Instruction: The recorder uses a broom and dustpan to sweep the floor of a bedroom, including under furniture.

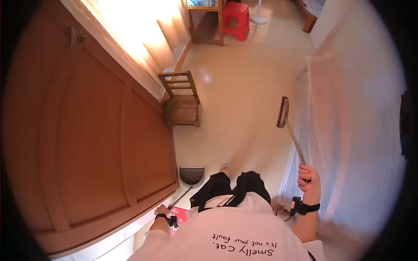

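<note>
My right hand (pixel 308 177) is closed round the upper end of a broom (pixel 295 142). The broom's stick slants forward and left from my fist, and its dark-bristled head (pixel 283 112) is at or just above the tiled floor; the exact height I cannot tell. Low on the left, my left hand (pixel 162 210) grips the end of a long thin handle. That handle leads to a grey dustpan (pixel 192 176), which rests by the door's edge, ahead and to the left of my legs. Both wrists carry black strapped-on devices.
A brown panelled door (pixel 87 130) fills the left side. Past it, a small wooden chair (pixel 180 108) stands near the curtained wall. A red plastic stool (pixel 236 21) is at the far end beside a wooden stand (pixel 221 26). Translucent plastic sheeting (pixel 322 104) hangs along the right.
</note>
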`<state>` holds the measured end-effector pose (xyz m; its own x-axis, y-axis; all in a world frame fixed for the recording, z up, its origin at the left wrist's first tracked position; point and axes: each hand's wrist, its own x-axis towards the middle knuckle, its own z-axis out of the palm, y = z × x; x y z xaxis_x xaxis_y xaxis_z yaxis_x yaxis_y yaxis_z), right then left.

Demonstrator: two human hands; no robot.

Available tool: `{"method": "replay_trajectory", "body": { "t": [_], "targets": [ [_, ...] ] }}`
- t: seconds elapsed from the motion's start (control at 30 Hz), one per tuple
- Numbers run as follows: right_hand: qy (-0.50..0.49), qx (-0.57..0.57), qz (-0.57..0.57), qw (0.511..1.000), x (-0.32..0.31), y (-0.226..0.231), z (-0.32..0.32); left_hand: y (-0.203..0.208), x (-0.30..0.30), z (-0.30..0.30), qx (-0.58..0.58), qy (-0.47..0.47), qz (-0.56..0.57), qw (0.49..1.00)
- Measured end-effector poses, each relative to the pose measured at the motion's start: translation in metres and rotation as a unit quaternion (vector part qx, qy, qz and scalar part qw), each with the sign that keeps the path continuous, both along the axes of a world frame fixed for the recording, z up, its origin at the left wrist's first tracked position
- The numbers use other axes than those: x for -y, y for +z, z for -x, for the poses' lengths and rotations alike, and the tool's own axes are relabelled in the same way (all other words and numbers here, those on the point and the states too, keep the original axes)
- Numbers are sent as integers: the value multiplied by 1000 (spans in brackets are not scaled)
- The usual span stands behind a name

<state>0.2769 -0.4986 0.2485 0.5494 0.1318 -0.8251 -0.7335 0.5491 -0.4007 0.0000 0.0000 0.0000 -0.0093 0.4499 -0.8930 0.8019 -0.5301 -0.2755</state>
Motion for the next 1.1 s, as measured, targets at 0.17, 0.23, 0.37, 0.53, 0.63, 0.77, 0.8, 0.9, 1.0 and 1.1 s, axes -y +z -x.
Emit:
{"method": "replay_trajectory", "body": {
  "t": [0.17,0.23,0.37,0.53,0.63,0.77,0.8,0.9,1.0,1.1],
  "targets": [
    [-56,-14,-2,998,-3,-3,-162,32,-28,-137,97,-71,-78,990],
    [-42,-7,10,999,0,-8,-231,76,-35,-231,149,-36,-127,980],
    [32,0,9,999,26,2,-369,140,-3,-403,168,-12,-169,971],
    [-2,-46,-7,999,31,27,-546,202,-3,-625,383,-153,-148,899],
    [41,-51,-37,997,26,47,-646,263,-25,-771,570,-126,-95,807],
    [93,-32,-95,991,14,66,-769,357,-47,-966,588,-178,-152,774],
    [96,-28,-98,990,5,67,-796,364,-59,-1006,608,-176,-172,755],
    [77,-49,-94,991,-27,81,-867,403,-74,-1138,684,-158,-151,696],
    [122,-30,-42,991,-67,89,-944,413,-91,-1260,706,-257,-167,639],
    [254,-46,112,960,-124,101,-1019,404,-105,-1361,732,-246,-145,619]
  ]
}}
